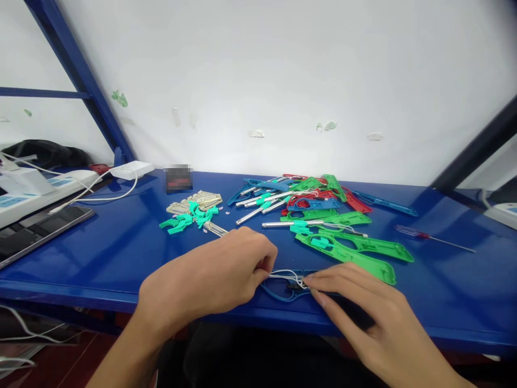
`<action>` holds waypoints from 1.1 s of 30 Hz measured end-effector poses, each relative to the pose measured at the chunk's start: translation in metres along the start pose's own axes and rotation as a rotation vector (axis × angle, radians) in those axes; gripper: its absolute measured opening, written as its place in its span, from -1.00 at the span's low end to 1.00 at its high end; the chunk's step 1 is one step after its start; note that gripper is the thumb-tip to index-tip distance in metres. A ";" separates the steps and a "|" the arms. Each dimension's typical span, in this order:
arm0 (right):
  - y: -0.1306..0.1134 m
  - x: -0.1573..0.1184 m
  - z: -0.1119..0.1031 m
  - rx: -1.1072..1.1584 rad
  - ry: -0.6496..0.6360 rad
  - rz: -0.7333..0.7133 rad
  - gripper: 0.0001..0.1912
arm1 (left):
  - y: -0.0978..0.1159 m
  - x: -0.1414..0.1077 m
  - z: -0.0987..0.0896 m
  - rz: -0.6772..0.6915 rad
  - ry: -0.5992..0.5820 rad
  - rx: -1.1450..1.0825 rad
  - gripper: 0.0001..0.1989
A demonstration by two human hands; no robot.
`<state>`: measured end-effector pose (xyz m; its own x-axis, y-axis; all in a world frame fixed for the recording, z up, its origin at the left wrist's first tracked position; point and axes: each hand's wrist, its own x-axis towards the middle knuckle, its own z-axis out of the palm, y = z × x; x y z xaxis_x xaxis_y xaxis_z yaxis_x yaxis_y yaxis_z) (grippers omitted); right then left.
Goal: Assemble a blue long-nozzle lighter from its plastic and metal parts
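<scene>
In front of me, at the table's near edge, lies a blue plastic lighter-style handle shell point(287, 299) with a trigger loop. White wires point(285, 274) run across it towards a small black part point(297, 286) in the shell. My left hand point(214, 269) is closed, its thumb and forefinger pinching the white wires at the shell's left end. My right hand point(363, 307) presses its thumb and fingertips together beside the black part, where the wires loop. Exactly what sits between those fingertips is hidden. Its palm covers the shell's right end.
Green half shells point(351, 258), silver rods with wires point(293, 223), and red and blue shells point(319, 203) are piled behind. Teal clips point(194, 217) and clear plastic pieces point(197, 202) lie left. A screwdriver point(422, 235) rests right; a phone point(40, 231) and power strip point(52, 188) far left.
</scene>
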<state>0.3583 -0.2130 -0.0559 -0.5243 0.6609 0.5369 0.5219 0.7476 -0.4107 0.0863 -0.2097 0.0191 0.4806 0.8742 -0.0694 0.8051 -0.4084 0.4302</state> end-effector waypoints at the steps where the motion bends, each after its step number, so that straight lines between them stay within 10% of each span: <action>1: 0.000 0.000 0.000 0.000 0.001 0.003 -0.83 | 0.000 0.000 0.000 -0.001 0.004 0.001 -0.83; 33: -0.001 0.001 0.001 -0.014 0.018 -0.010 -0.81 | 0.001 -0.001 -0.001 -0.057 0.018 0.008 -0.83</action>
<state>0.3569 -0.2128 -0.0554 -0.5177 0.6518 0.5542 0.5260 0.7534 -0.3947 0.0866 -0.2107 0.0204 0.4276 0.9006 -0.0779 0.8339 -0.3596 0.4187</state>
